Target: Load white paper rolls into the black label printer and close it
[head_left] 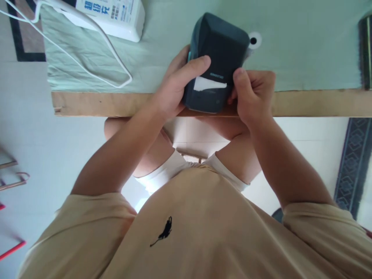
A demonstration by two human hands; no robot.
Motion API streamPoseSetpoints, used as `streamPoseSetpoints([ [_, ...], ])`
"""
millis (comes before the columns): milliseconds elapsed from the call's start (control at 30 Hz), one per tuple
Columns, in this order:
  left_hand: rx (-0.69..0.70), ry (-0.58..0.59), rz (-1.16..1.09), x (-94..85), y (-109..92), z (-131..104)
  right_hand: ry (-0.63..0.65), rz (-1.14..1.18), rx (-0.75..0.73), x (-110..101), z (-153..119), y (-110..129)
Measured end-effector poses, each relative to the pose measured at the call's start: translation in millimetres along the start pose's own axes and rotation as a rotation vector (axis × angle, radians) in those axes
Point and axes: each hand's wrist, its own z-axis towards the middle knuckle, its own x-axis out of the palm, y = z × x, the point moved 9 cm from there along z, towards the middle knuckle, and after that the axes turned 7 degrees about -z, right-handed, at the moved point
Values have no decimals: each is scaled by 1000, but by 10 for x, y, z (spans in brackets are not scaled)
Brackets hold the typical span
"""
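A dark portable label printer (217, 50) is held tilted above the table's front edge. A white piece of paper (209, 84) shows across its lower face. My left hand (180, 79) grips its left side, thumb lying over the top face and the fingers hidden underneath. At the lower right edge of the printer, my right hand (254, 91) is closed, its thumb pressed on the edge and its fingers curled. Just beyond the printer's right side is a small white roll (255, 40) with a dark centre, partly covered by the printer.
A white box-shaped power strip (136, 23) with printed labels lies at the back left, its white cable (116, 58) looping over the green tablecloth (305, 46). A dark cylindrical object (366, 52) stands at the far right edge. The wooden table edge (101, 104) runs below my wrists.
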Motion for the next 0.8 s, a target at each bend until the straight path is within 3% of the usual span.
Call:
streamPoseSetpoints([
  [67, -34, 45, 26, 31, 46, 15, -5, 9, 3, 5, 7, -13],
  [133, 43, -31, 33, -39, -16, 20, -16, 21, 0, 2, 10, -14],
  [200, 44, -29, 46, -29, -22, 11, -26, 23, -10, -5, 7, -4],
  [467, -43, -4, 72, 52, -22, -17, -68, -3, -49, -29, -8, 9],
  [600, -29, -64, 57, 34, -29, -17, -75, 52, -71, -38, -5, 12],
  [800, -3, -15, 80, 17, -24, -15, -41, 46, -43, -8, 12, -10],
])
